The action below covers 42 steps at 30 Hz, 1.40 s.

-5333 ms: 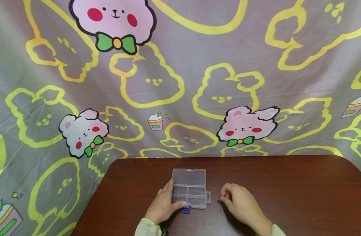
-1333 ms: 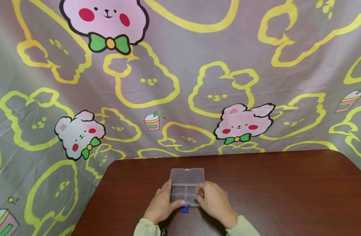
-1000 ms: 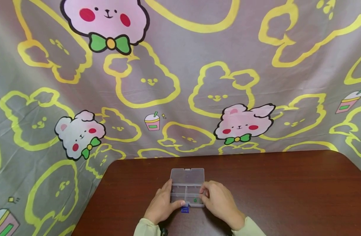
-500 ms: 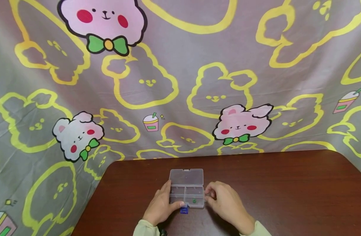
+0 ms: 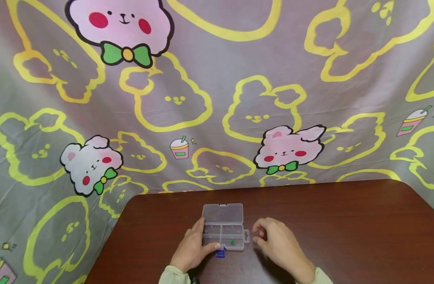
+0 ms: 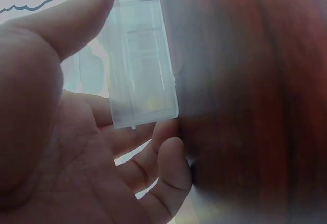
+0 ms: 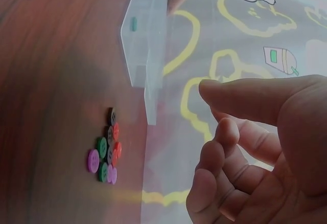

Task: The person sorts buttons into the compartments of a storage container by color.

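Presumably light, rigid and slick, buttons (image 7: 102, 147) need rim pinching; right hand (image 5: 281, 243), loosely curled, holds nothing; left hand (image 5: 192, 246) grips box (image 5: 222, 224)

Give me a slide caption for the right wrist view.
Empty right hand near coloured buttons on the table; a clear box beyond has a green button inside.

A clear box (image 5: 231, 249) lies open on the counter (image 5: 344, 236), blue clasp (image 5: 220, 253) in front, a green button (image 5: 232, 241) in its near-right compartment (image 5: 239, 240); black, red, green and purple buttons (image 7: 103, 147) cluster near it.
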Available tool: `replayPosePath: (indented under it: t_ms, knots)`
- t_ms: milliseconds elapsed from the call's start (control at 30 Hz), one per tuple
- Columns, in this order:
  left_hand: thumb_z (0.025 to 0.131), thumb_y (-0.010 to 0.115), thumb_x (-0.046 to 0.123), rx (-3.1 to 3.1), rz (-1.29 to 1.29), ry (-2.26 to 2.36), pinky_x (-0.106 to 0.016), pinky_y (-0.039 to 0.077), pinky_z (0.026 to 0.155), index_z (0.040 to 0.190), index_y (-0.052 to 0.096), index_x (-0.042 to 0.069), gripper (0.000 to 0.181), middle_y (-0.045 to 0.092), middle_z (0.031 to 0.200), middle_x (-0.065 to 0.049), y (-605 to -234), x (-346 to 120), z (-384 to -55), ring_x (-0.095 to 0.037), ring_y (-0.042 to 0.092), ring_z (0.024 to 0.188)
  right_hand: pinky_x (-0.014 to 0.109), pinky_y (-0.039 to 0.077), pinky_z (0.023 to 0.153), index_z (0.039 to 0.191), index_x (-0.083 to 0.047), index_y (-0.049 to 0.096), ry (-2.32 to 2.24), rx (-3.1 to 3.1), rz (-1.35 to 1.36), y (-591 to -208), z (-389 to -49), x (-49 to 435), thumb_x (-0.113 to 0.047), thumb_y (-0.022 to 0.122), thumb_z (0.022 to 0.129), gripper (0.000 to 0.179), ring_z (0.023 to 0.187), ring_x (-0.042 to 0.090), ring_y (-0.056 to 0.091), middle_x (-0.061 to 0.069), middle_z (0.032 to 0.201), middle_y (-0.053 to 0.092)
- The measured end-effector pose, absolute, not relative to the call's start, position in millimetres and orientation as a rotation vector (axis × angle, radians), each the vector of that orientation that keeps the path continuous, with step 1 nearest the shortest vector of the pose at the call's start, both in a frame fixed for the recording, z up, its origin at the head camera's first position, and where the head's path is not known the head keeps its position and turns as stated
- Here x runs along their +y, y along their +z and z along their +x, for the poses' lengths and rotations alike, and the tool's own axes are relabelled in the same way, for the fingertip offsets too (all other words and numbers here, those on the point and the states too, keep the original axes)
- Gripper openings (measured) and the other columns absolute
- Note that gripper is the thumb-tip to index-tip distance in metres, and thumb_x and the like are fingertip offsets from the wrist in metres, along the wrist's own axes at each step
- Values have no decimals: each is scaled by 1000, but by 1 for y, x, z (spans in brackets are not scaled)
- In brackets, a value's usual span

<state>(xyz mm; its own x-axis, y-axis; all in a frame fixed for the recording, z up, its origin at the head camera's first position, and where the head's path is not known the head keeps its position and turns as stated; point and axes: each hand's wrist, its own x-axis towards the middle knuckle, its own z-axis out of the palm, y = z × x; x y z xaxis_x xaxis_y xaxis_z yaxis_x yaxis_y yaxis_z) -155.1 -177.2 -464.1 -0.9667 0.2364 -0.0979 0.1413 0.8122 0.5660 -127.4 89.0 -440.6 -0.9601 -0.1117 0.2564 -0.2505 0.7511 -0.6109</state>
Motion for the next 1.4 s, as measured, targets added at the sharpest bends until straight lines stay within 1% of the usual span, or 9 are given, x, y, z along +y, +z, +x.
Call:
replayPosePath:
  t_ms: [133,333,667,933,1200,1400]
  knots:
    - [85,77,49,2835,302,871,-62,35,108,154,30,-7,100,35,156,-27,-465,-178,-155,-53,35,137,24,39,60,77,-25,64,1005,-2751,298,-442,-130,93,-9,88,73,29,65,2,44,-14,71,46]
    - [85,77,50,2839,294,858,-60,38,106,154,30,-6,101,36,156,-25,-464,-180,-156,-46,39,136,23,39,59,77,-24,64,1000,-2734,334,-443,-134,99,-5,86,73,29,64,2,44,-14,71,47]
    - [85,76,50,2838,286,841,-60,38,107,154,29,-6,101,35,156,-26,-464,-181,-157,-46,39,137,25,41,61,80,-22,66,1004,-2802,309,-443,-136,112,1,80,74,28,67,5,47,-12,73,49]
    - [85,77,50,2834,278,842,-60,37,108,154,29,-7,101,36,156,-26,-463,-179,-157,-46,39,137,25,40,59,79,-23,68,1024,-2855,298,-451,-139,121,-1,81,76,25,65,4,46,-12,70,49]
    - [85,77,51,2850,287,836,-60,38,108,154,30,-7,101,36,155,-27,-466,-178,-157,-47,39,137,23,38,56,77,-21,70,1058,-2866,437,-464,-144,134,-1,81,77,24,62,1,43,-13,67,49]
    - [84,77,51,2838,288,843,-60,38,107,154,30,-7,102,36,155,-26,-466,-178,-157,-46,39,137,23,38,55,76,-21,69,1091,-2884,452,-470,-145,139,-2,81,76,23,60,0,43,-14,65,49]
